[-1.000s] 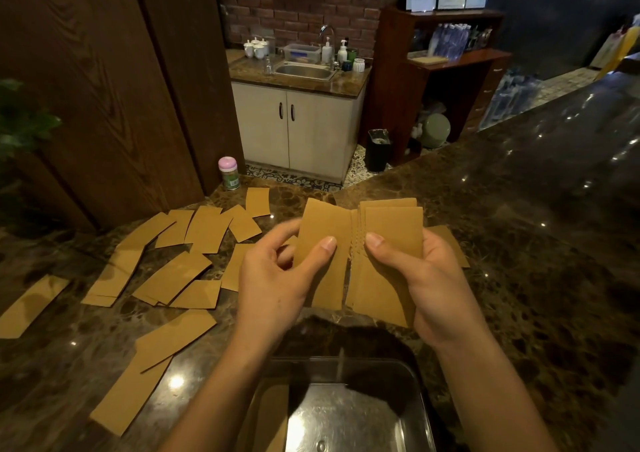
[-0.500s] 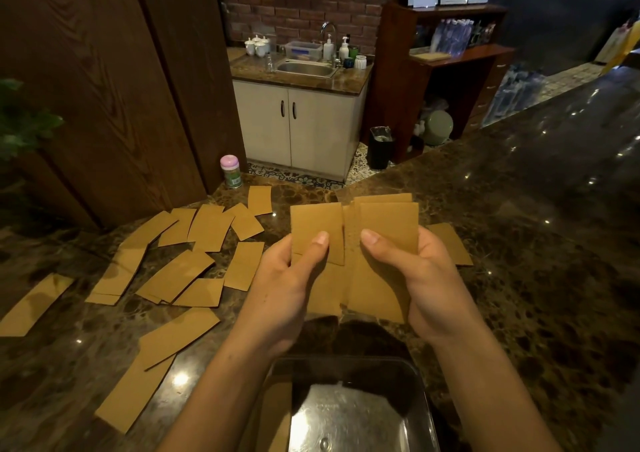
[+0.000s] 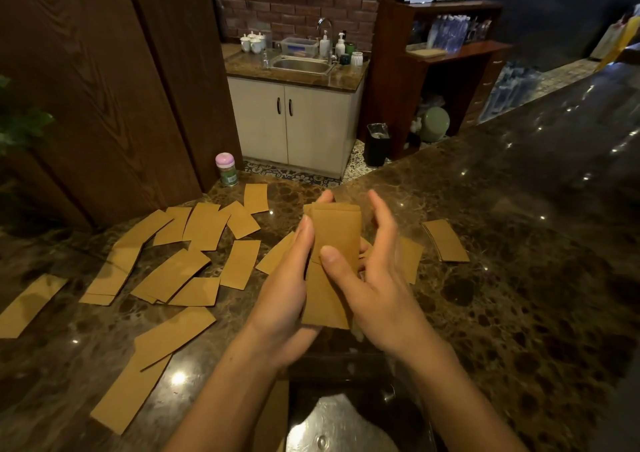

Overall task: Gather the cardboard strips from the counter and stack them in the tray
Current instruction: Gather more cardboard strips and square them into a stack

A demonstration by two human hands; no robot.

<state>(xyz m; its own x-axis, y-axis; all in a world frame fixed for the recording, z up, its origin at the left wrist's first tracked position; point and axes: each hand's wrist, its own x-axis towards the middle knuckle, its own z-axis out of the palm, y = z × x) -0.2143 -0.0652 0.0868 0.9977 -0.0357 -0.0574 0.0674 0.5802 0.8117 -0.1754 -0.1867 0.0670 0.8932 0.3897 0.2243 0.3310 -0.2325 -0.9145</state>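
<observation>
Strips (image 3: 334, 244) sit squared into one bundle between both hands, above the counter (image 3: 519, 244). Left hand (image 3: 287, 289) clamps the bundle's left edge; right hand (image 3: 374, 278) grips it with thumb across the front, fingers loosely spread behind. More loose strips (image 3: 173, 271) lie scattered left of the left hand, one small stack (image 3: 446, 240) right of the right hand. Tray (image 3: 346, 417) sits below the wrists.

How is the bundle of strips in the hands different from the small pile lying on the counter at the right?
The bundle in the hands is lifted off the counter and stands nearly upright; the pile at the right lies flat on it. The left hand and right hand press the bundle from both sides; nothing touches the pile. The bundle's strips are slightly offset; the pile looks even. Both are plain brown cardboard.
</observation>
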